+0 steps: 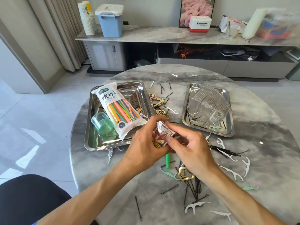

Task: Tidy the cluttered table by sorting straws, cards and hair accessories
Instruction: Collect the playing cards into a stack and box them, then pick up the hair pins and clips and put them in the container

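Card pack (162, 135) in both hands (144, 143), long axis toward the left tray (90, 127).

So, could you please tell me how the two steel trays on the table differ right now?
The left tray carries a straw packet and a green cup; the right tray holds a tipped clear ribbed container. The left tray looks larger. Both are shiny steel with some black hairpins inside.

Home living room — curtains (61, 30), marble sideboard (146, 34), framed picture (197, 8), round table (162, 184).
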Demonstrator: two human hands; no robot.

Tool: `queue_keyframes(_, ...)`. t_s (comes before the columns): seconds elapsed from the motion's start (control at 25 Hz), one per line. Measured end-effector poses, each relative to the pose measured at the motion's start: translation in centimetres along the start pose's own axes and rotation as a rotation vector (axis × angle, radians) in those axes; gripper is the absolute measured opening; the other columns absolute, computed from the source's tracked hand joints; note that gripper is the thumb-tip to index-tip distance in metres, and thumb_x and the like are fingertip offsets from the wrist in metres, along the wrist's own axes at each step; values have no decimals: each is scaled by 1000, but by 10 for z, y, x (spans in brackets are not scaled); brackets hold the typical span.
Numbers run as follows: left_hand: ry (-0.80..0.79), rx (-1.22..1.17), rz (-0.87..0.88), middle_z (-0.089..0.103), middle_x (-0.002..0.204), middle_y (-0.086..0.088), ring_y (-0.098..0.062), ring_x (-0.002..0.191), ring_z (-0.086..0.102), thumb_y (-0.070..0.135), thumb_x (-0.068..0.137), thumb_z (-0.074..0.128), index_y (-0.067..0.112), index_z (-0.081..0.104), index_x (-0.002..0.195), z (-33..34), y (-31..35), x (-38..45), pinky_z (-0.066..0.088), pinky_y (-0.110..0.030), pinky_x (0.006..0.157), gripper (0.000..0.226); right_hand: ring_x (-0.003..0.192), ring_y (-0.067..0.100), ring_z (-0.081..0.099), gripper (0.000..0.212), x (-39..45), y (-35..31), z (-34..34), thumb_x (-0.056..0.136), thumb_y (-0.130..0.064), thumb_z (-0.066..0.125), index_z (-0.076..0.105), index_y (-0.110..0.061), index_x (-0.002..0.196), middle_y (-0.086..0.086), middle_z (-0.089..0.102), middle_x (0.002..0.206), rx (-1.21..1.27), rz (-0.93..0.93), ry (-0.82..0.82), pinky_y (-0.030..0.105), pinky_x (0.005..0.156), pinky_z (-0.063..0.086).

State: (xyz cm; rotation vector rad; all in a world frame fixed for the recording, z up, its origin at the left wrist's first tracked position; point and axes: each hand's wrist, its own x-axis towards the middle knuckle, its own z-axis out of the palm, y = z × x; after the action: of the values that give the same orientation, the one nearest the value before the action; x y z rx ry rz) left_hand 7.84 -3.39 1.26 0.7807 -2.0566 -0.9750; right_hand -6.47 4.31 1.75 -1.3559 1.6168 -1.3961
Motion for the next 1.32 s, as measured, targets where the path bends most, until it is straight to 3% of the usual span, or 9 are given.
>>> queue_keyframes(0.12,-153,-61,-66,66,106,7,-15,90,67,44,77,78,41,42,132,-4,0,6,56,-40,79,66,84,17,74,20,5,-2,-2,89,-3,68,70,-14,106,5,77,94,313,72,171,30,70,59)
queue_keyframes(0.28,-244,-304,-139,65,109,-8,-30,95,68,21,89,67,33,43,130,-12,-7,9,57,-50,84,49,74,15,71,14,5,2,-8,90,2,65,67,-10,97,8,75,87,301,15,145,24,62,56)
queue_keyframes(0.52,-469,363,-349,69,104,2,-13,87,66,26,88,67,29,51,121,-25,-23,11,56,-35,77,36,71,25,73,17,-1,29,19,86,1,71,67,-13,94,11,72,92,127,505,-42,36,60,60)
queue_keyframes(0.6,-425,526,-383,69,107,-1,-19,95,64,28,90,63,26,57,116,-34,-27,15,53,-35,83,27,70,19,72,12,3,32,31,87,-3,70,66,-14,91,8,72,91,21,570,-137,36,60,59)
queue_keyframes(0.72,-214,696,-343,66,112,-4,-25,98,63,30,93,56,23,62,109,-49,-31,24,51,-33,79,18,68,4,64,4,28,27,45,87,-24,68,67,-25,82,-12,70,81,-562,217,-116,19,53,44)
queue_keyframes(0.8,-172,729,-377,58,120,-8,-30,105,59,31,95,54,21,58,119,-61,-40,31,51,-38,82,27,71,6,60,4,57,14,59,87,-26,64,67,-26,87,-15,69,83,-608,45,-46,18,55,40)
queue_keyframes(1.0,-274,565,-570,48,115,-7,-34,108,56,26,93,52,18,53,124,-60,-65,34,47,-39,85,32,88,20,58,35,124,24,108,89,-37,62,55,-20,119,0,64,110,-684,283,-208,28,63,41)
queue_keyframes(1.2,-109,349,-660,55,107,1,-23,91,60,31,85,59,28,57,95,-63,-69,37,45,-32,69,10,64,15,58,46,135,29,111,67,-34,84,68,-15,105,-2,67,81,-187,597,-152,23,46,39)
queue_keyframes(1.32,62,107,-650,64,107,2,-11,85,61,31,82,65,30,59,95,-63,-57,42,52,-32,69,15,59,16,67,28,122,13,91,75,-20,83,68,-17,98,1,73,75,61,522,-96,22,37,42)
